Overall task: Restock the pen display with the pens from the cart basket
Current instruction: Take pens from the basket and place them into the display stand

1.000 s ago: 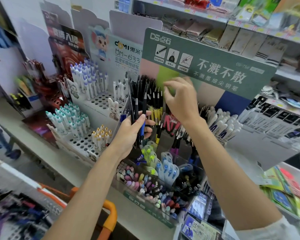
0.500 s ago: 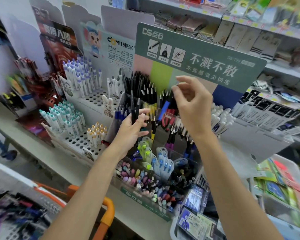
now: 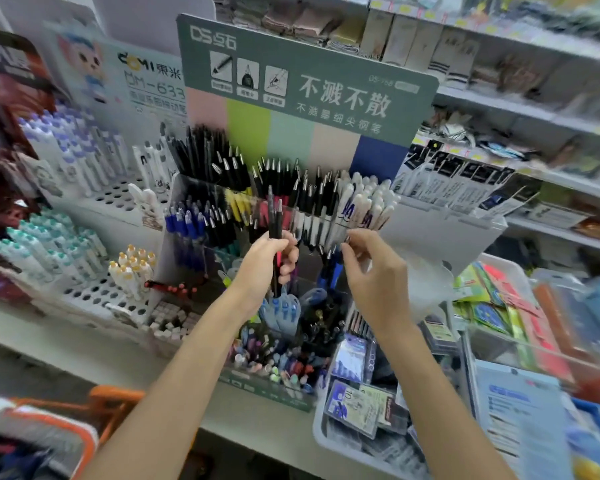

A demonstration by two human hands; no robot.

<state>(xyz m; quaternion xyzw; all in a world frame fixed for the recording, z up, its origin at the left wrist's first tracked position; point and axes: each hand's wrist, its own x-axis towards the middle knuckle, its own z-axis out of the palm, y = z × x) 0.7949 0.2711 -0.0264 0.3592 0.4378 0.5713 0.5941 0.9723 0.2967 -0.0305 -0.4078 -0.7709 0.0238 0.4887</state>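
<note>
So the left hand [image 3: 262,271] is gripping a small bunch of black pens [image 3: 275,216], fingers wrapped round the barrels. They stand pretty much upright, tips up, right in front of the middle rows of the pen display [image 3: 309,81], the one with the green header card and the clear tiered compartments. The right hand [image 3: 378,275] is up just beside it, fingers curled, with thumb and forefinger close together at the lower edge of the white pens [image 3: 364,202] on the display's right side. Honestly I can't tell if it's pinching a pen there or just touching the row, it's too small and a bit blurry.

The display sits on the grey bench [image 3: 84,355], with blue pens [image 3: 181,220] in its left compartment. The cart basket [image 3: 118,398] is down at bottom left, orange handle showing, contents blurred. A white tray [image 3: 321,434] of packaged refills sits near the display's right front corner.
</note>
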